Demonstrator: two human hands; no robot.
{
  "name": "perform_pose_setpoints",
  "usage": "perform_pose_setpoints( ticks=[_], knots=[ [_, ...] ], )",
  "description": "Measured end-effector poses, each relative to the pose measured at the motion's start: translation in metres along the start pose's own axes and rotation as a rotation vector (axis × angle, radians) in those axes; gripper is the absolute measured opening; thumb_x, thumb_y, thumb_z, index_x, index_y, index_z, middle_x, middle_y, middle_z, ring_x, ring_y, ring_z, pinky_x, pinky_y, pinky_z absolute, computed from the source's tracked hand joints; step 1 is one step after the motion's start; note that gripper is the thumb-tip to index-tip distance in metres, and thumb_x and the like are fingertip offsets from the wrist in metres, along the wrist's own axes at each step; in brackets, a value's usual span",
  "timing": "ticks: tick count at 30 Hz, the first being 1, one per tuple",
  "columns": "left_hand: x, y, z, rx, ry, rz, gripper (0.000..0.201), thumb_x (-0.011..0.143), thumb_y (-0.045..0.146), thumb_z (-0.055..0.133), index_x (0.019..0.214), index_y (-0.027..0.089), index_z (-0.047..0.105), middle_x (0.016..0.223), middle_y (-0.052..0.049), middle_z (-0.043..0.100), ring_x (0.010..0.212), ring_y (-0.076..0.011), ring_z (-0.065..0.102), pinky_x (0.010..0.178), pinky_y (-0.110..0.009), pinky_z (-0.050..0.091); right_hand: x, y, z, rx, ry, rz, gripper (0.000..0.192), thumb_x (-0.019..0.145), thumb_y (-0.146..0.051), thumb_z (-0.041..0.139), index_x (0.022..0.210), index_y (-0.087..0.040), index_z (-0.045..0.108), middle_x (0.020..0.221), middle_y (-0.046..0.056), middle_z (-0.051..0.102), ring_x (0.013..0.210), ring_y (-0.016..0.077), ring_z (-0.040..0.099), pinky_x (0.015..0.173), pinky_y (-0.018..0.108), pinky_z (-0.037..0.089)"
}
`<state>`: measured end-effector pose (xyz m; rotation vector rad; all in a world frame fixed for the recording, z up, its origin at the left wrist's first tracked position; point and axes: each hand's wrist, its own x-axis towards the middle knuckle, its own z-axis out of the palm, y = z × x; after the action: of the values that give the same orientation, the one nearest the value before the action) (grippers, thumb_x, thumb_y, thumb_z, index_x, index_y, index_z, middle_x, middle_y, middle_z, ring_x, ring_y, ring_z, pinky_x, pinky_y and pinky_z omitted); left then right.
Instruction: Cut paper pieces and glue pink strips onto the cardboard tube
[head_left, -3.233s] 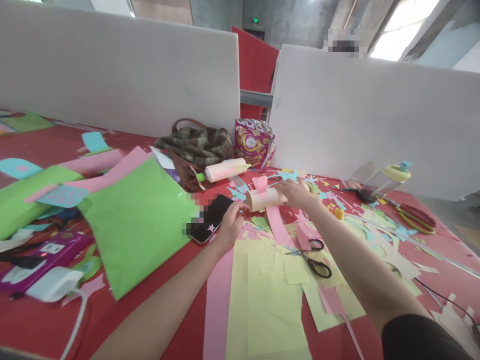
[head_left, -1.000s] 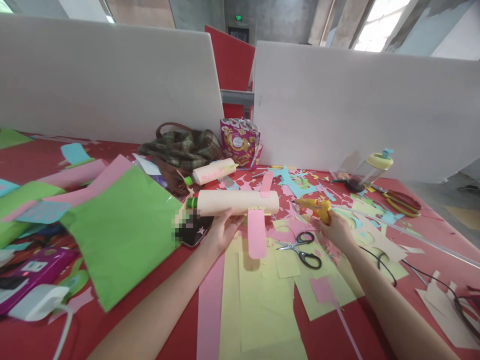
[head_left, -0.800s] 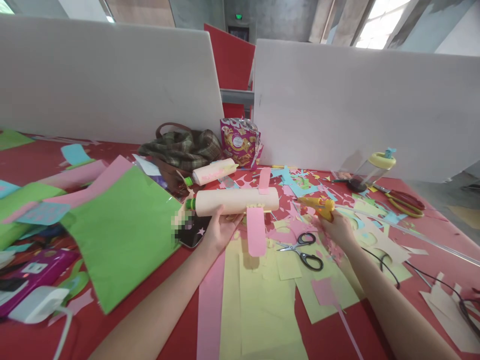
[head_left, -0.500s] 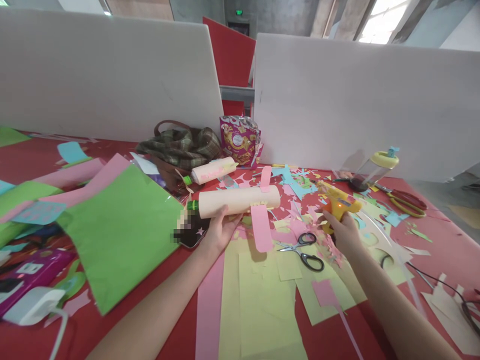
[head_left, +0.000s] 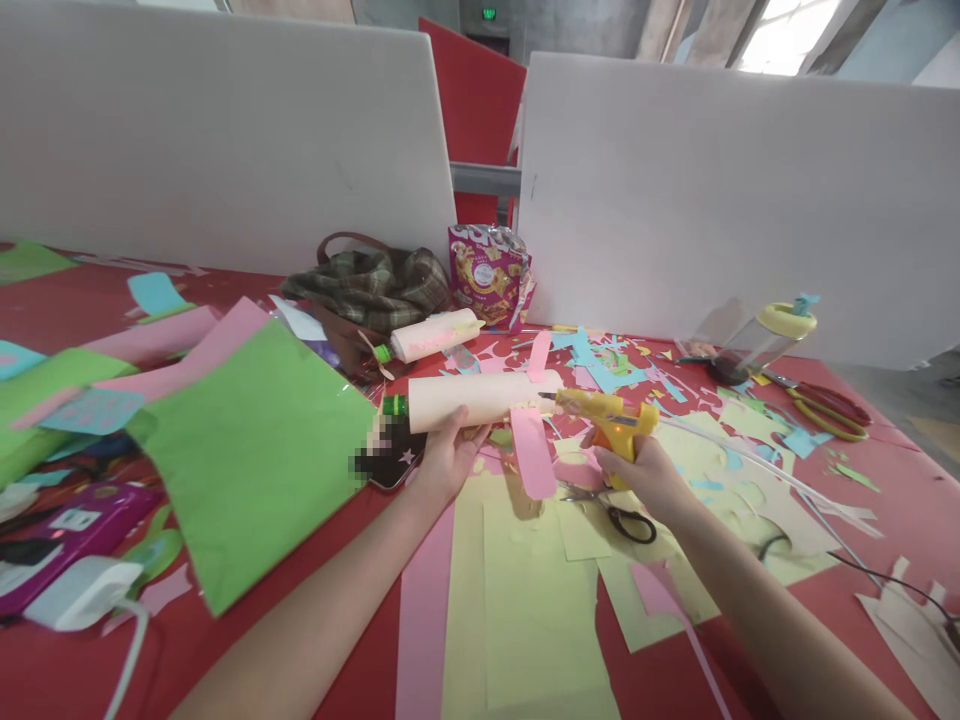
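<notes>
My left hand (head_left: 448, 465) is closed on the underside of a bottle wrapped in cream paper (head_left: 465, 402), which lies sideways with its green neck to the left. A pink paper strip (head_left: 533, 455) sticks out from its near side, and another pink strip (head_left: 540, 355) from its far side. In my right hand (head_left: 641, 470) is a yellow hot glue gun (head_left: 600, 408), gripped by its handle. Its nozzle points left, at the bottle's right end close to the strips; whether it touches is unclear. Black-handled scissors (head_left: 631, 525) lie under the gun, partly hidden by it.
Behind lies a smaller wrapped bottle (head_left: 439, 335), beside a plaid bag (head_left: 382, 285) and a purple snack packet (head_left: 491, 280). Green paper (head_left: 255, 460) covers the left. Paper scraps, a clear yellow-rimmed container (head_left: 765, 340) and red-and-yellow-handled scissors (head_left: 829, 410) are on the right. White boards (head_left: 712, 200) stand behind.
My right hand has brought the glue gun leftward, its nozzle now at the bottle's right end and its body over the scissors. My left hand keeps its hold. The view has shifted slightly.
</notes>
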<state>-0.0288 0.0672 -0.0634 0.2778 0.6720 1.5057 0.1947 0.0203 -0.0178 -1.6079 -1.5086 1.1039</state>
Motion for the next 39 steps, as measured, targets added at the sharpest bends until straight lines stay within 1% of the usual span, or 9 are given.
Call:
perform_pose_setpoints(
  ticks=[2, 6, 9, 12, 15, 17, 24, 31, 39],
  knots=[
    [0.0, -0.001, -0.001, -0.002, -0.016, 0.014, 0.031, 0.063, 0.014, 0.061, 0.091, 0.024, 0.052, 0.094, 0.0, 0.061, 0.096, -0.0189, 0.053, 0.083, -0.037, 0.044, 0.0, -0.006, 0.003, -0.176, -0.009, -0.019, 0.022, 0.069, -0.034, 0.05, 0.079, -0.016, 0.058, 0.056, -0.002, 0.048, 0.049, 0.012, 0.046, 0.047, 0.026, 0.037],
    [-0.001, -0.001, -0.001, 0.004, -0.039, 0.021, 0.037, 0.062, 0.013, 0.061, 0.095, 0.027, 0.051, 0.096, 0.001, 0.061, 0.098, -0.0198, 0.053, 0.085, -0.039, 0.043, -0.001, -0.009, 0.011, -0.38, 0.024, -0.166, 0.018, 0.069, -0.035, 0.049, 0.076, -0.02, 0.057, 0.061, 0.001, 0.056, 0.053, 0.0161, 0.052, 0.046, 0.027, 0.04],
    [-0.002, -0.002, -0.001, 0.002, -0.061, 0.037, 0.041, 0.061, 0.012, 0.062, 0.097, 0.028, 0.05, 0.099, 0.001, 0.061, 0.102, -0.0208, 0.051, 0.087, -0.041, 0.041, -0.003, -0.008, 0.016, -0.474, 0.057, -0.215, 0.017, 0.072, -0.037, 0.047, 0.069, -0.021, 0.054, 0.055, 0.0, 0.055, 0.048, 0.0159, 0.051, 0.042, 0.027, 0.038],
    [-0.003, -0.002, -0.002, 0.012, -0.089, 0.033, 0.038, 0.062, 0.014, 0.062, 0.096, 0.026, 0.051, 0.1, 0.001, 0.06, 0.104, -0.0217, 0.048, 0.089, -0.041, 0.04, -0.006, -0.011, 0.019, -0.516, 0.059, -0.289, 0.019, 0.074, -0.036, 0.046, 0.062, -0.022, 0.05, 0.05, -0.001, 0.052, 0.048, 0.0157, 0.051, 0.045, 0.027, 0.039],
    [-0.004, -0.003, -0.002, 0.032, -0.094, 0.036, 0.034, 0.063, 0.015, 0.061, 0.094, 0.025, 0.052, 0.101, 0.0, 0.059, 0.106, -0.0221, 0.047, 0.09, -0.042, 0.039, -0.007, -0.014, 0.02, -0.553, 0.071, -0.354, 0.016, 0.074, -0.034, 0.046, 0.064, -0.022, 0.048, 0.054, -0.002, 0.053, 0.049, 0.0149, 0.051, 0.047, 0.027, 0.04],
    [-0.004, -0.003, -0.002, 0.04, -0.086, 0.042, 0.034, 0.063, 0.015, 0.061, 0.094, 0.025, 0.052, 0.102, 0.0, 0.059, 0.107, -0.0219, 0.047, 0.09, -0.042, 0.039, -0.008, -0.015, 0.021, -0.565, 0.067, -0.349, 0.016, 0.074, -0.035, 0.045, 0.067, -0.021, 0.048, 0.058, -0.001, 0.055, 0.05, 0.0143, 0.051, 0.049, 0.027, 0.04],
    [-0.005, -0.002, -0.001, 0.054, -0.094, 0.025, 0.034, 0.064, 0.018, 0.062, 0.096, 0.023, 0.051, 0.101, -0.001, 0.06, 0.106, -0.0214, 0.047, 0.092, -0.043, 0.036, -0.006, -0.014, 0.021, -0.553, 0.018, -0.226, 0.02, 0.076, -0.039, 0.041, 0.075, -0.02, 0.049, 0.074, 0.002, 0.058, 0.064, 0.0156, 0.055, 0.056, 0.027, 0.04],
    [-0.005, -0.002, -0.002, 0.069, -0.085, 0.039, 0.033, 0.064, 0.017, 0.062, 0.094, 0.025, 0.053, 0.102, 0.001, 0.058, 0.107, -0.0209, 0.046, 0.092, -0.042, 0.037, -0.008, -0.012, 0.021, -0.566, 0.014, -0.145, 0.023, 0.076, -0.041, 0.04, 0.07, -0.02, 0.047, 0.064, -0.001, 0.057, 0.055, 0.0139, 0.053, 0.052, 0.026, 0.039],
    [-0.007, -0.001, 0.001, 0.065, -0.067, 0.035, 0.03, 0.063, 0.017, 0.063, 0.091, 0.023, 0.055, 0.098, 0.0, 0.06, 0.104, -0.02, 0.049, 0.091, -0.04, 0.039, -0.008, -0.015, 0.022, -0.594, 0.031, -0.162, 0.024, 0.076, -0.042, 0.039, 0.069, -0.021, 0.048, 0.061, -0.001, 0.056, 0.052, 0.014, 0.052, 0.049, 0.026, 0.038]
  ],
)
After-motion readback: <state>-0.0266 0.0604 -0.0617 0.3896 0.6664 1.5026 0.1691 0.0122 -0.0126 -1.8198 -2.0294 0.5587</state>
